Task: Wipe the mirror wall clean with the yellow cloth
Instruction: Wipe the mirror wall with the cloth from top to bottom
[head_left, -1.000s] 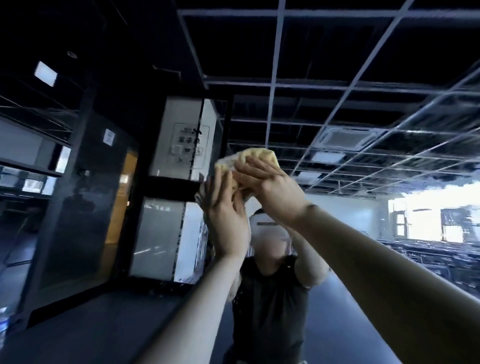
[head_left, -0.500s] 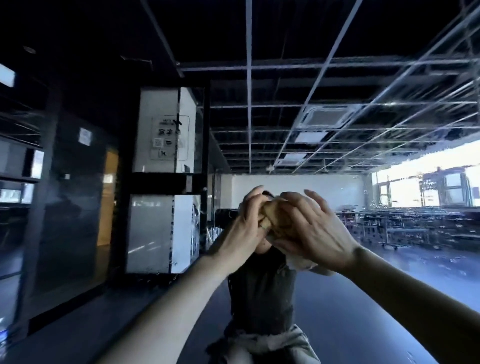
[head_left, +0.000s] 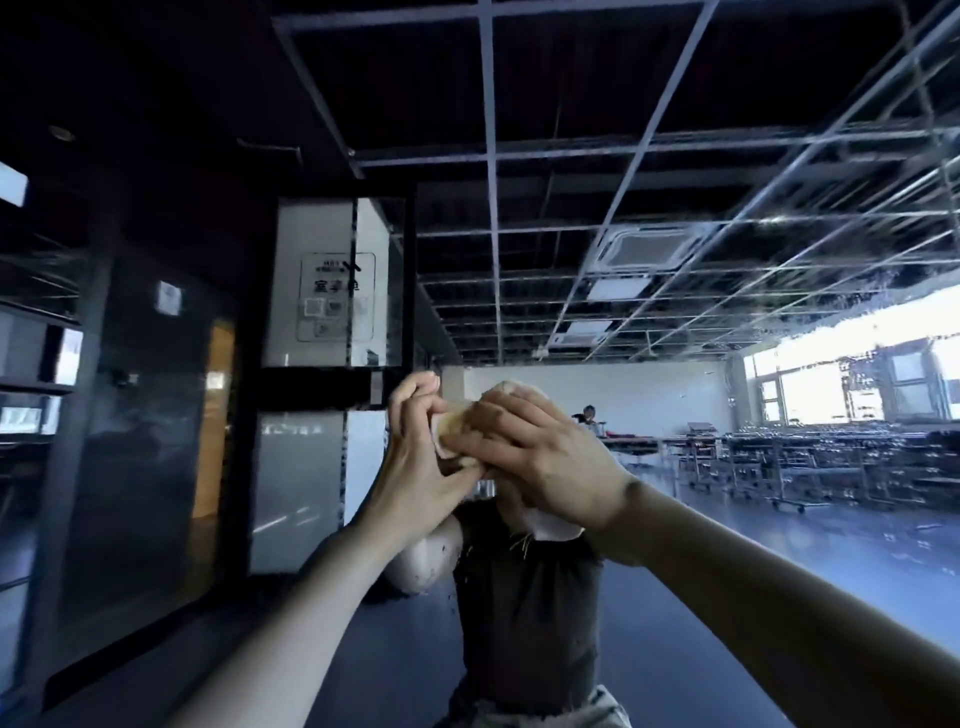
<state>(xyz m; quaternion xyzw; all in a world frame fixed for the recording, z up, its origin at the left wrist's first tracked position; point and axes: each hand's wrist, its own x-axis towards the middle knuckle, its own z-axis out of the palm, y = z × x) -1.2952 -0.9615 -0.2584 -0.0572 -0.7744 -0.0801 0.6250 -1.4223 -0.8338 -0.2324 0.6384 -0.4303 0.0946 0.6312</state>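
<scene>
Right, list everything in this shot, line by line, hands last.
large mirror wall: one, reflective, straight ahead
crumpled yellow cloth: one, yellow, against the mirror, between the hands
white sign panel: one, white, left of centre
metal ceiling grid: one, silver, overhead
ceiling air-conditioning unit: one, pale, upper right
rows of tables: several, dark, far right
reflected person in dark top: one, dark grey, centre bottom
left hand: one, grips the cloth's left edge
right hand: one, fingers spread over the cloth
</scene>
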